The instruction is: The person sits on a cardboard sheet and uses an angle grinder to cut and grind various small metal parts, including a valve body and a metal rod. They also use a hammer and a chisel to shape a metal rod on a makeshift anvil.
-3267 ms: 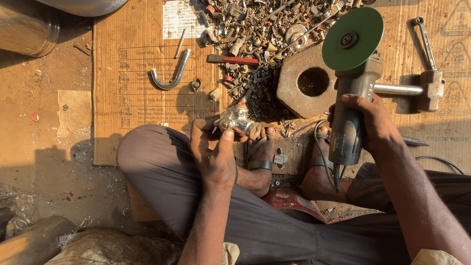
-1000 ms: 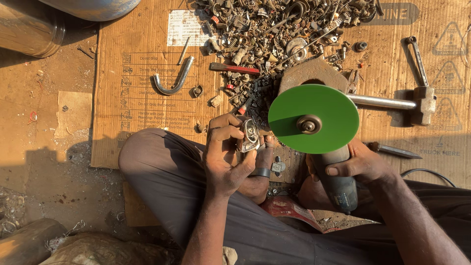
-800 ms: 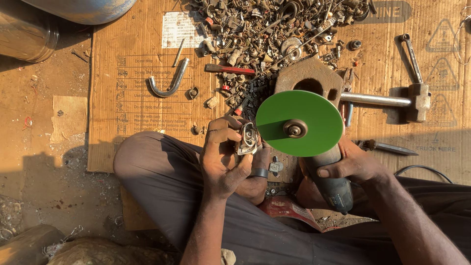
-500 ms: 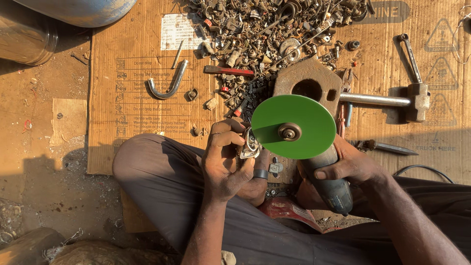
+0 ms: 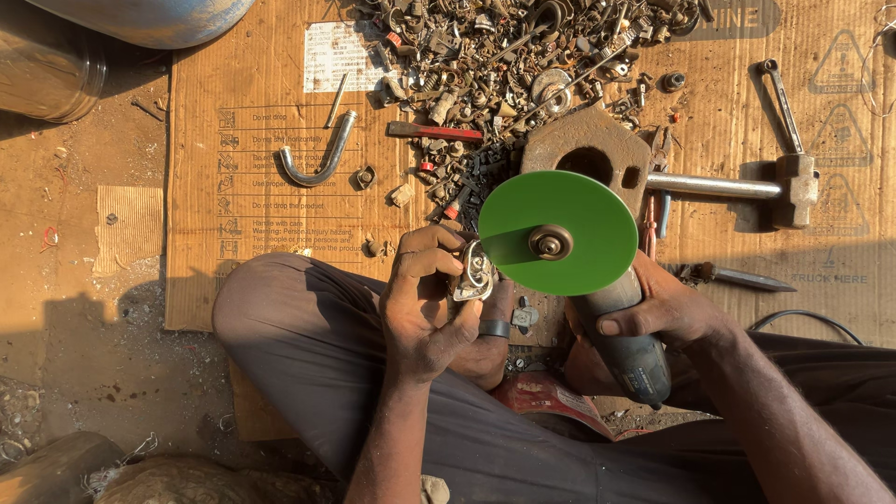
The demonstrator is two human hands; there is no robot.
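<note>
My left hand [image 5: 425, 303] grips a small shiny metal part [image 5: 473, 273] just above my crossed legs. My right hand [image 5: 667, 308] holds the dark body of an angle grinder [image 5: 627, 341] with a green disc [image 5: 557, 245]. The disc's left edge sits right at the metal part; whether they touch is unclear. A bare foot with a ring on a toe [image 5: 494, 329] lies under the part.
I sit on a sheet of cardboard [image 5: 252, 187]. A heap of metal scrap [image 5: 504, 56] lies ahead, with a rusty holed block [image 5: 583, 149], a hammer [image 5: 737, 182], a bent steel tube [image 5: 322, 154], a red-handled tool [image 5: 434, 132] and a chisel [image 5: 737, 275]. A metal drum [image 5: 56, 56] stands at top left.
The grinder has swung down from over the block and leftward, bringing the green disc up against the metal part in my left hand. My left hand has stayed put.
</note>
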